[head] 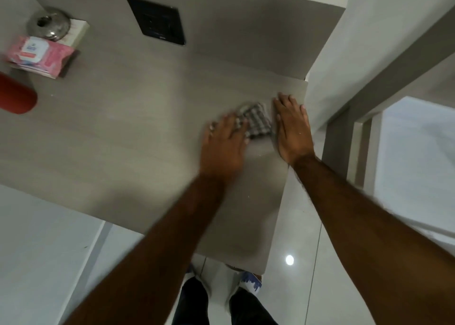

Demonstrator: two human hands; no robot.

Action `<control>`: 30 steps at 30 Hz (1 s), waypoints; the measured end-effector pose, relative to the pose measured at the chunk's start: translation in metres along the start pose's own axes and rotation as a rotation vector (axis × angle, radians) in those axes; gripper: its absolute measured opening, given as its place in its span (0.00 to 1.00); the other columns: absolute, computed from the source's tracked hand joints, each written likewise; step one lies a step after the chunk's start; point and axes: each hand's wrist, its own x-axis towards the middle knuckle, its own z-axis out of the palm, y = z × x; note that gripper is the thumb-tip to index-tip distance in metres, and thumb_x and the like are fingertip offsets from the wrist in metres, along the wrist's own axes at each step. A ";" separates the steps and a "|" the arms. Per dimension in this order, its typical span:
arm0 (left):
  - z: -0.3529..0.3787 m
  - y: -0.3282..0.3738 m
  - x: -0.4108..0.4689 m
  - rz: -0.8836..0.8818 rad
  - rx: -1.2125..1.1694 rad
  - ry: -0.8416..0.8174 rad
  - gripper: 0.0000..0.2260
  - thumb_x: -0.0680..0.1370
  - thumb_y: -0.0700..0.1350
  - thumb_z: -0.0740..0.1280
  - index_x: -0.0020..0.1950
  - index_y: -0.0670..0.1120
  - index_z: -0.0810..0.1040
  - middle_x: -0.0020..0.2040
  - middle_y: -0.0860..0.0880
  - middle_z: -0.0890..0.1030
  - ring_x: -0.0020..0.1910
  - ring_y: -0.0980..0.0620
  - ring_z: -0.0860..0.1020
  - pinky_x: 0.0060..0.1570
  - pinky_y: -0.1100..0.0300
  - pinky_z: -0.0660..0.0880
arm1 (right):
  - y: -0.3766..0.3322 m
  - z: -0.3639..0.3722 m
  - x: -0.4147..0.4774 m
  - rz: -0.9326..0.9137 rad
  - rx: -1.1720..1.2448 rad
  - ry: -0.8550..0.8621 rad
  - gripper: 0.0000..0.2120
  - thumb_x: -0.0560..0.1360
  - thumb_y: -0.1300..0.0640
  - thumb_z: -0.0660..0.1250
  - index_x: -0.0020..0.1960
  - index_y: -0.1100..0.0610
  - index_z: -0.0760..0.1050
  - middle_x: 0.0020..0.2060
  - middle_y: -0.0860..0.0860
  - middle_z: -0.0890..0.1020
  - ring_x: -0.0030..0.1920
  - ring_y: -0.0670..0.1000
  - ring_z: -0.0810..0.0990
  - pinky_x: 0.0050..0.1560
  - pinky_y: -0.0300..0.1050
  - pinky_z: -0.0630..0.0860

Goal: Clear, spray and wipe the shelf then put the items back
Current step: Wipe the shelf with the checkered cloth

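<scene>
Left hand point(222, 143), fingers spread flat and blurred, pressing on small grey-and-white checked cloth point(256, 121). Right hand point(291, 125) just right of cloth, palm down, fingers extended and flat on grey wood-grain shelf point(123, 117) near its right edge. Far left of the hands: pink wet-wipes pack point(40, 56), round metal container point(49, 24), red cylindrical object point(16, 94). Behind the hands: black wall plate point(156, 20).

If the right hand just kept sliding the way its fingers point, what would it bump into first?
Nothing lies on the shelf ahead of the right hand. Its fingers point toward the back, so it would probably meet the grey back panel, though depth is unclear.
</scene>
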 end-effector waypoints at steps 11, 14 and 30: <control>-0.012 -0.052 -0.029 -0.057 0.057 0.023 0.21 0.85 0.52 0.60 0.77 0.51 0.72 0.80 0.43 0.67 0.80 0.42 0.65 0.78 0.42 0.59 | -0.004 0.000 0.004 -0.034 -0.229 -0.049 0.28 0.88 0.44 0.47 0.85 0.53 0.56 0.85 0.51 0.57 0.86 0.53 0.53 0.86 0.55 0.49; -0.006 -0.021 -0.024 0.020 0.052 -0.019 0.21 0.84 0.53 0.60 0.76 0.51 0.73 0.79 0.43 0.68 0.80 0.43 0.64 0.79 0.41 0.57 | -0.002 -0.003 0.010 -0.073 -0.277 -0.089 0.29 0.88 0.44 0.47 0.86 0.54 0.54 0.86 0.53 0.55 0.86 0.55 0.52 0.86 0.56 0.49; -0.042 -0.133 -0.056 -0.307 0.117 0.067 0.22 0.86 0.53 0.56 0.79 0.50 0.69 0.81 0.42 0.65 0.80 0.42 0.62 0.78 0.43 0.57 | -0.037 0.010 0.006 0.055 -0.366 -0.086 0.31 0.88 0.45 0.46 0.85 0.62 0.51 0.85 0.61 0.54 0.86 0.61 0.52 0.86 0.58 0.49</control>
